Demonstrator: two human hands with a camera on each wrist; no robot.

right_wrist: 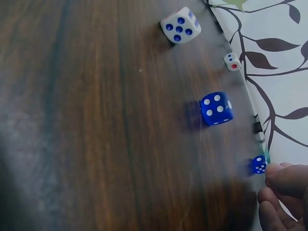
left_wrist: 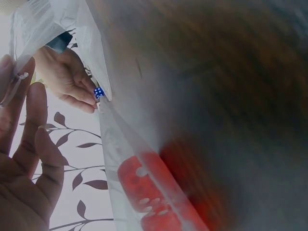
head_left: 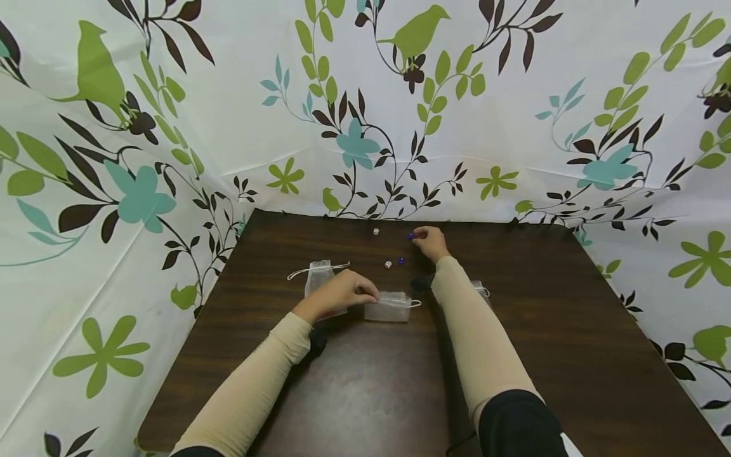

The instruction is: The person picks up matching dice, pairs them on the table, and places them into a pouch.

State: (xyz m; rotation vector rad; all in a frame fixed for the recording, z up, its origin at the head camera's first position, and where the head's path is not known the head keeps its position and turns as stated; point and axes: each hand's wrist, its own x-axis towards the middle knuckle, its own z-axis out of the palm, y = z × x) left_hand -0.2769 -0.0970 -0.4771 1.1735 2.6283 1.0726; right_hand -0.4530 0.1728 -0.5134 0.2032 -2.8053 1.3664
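Note:
My left hand (head_left: 342,295) pinches the edge of a sheer white drawstring pouch (head_left: 394,311) lying on the table. In the left wrist view its string (left_wrist: 19,84) hangs by the fingers. A second sheer pouch (head_left: 318,274) lies partly hidden beneath the left hand and wrist; red dice (left_wrist: 137,180) show through sheer fabric in the left wrist view. Near the far edge, my right hand (head_left: 432,242) has thumb and fingertips at a small blue die (right_wrist: 259,164). A larger blue die (right_wrist: 216,109), a large white die (right_wrist: 181,26) and a small white die (right_wrist: 232,61) stand nearby.
Another pouch (head_left: 481,290) lies partly hidden behind the right forearm. The dark wood table (head_left: 542,317) ends at the back against a leaf-and-bird patterned cloth (head_left: 354,82), which also hangs at both sides.

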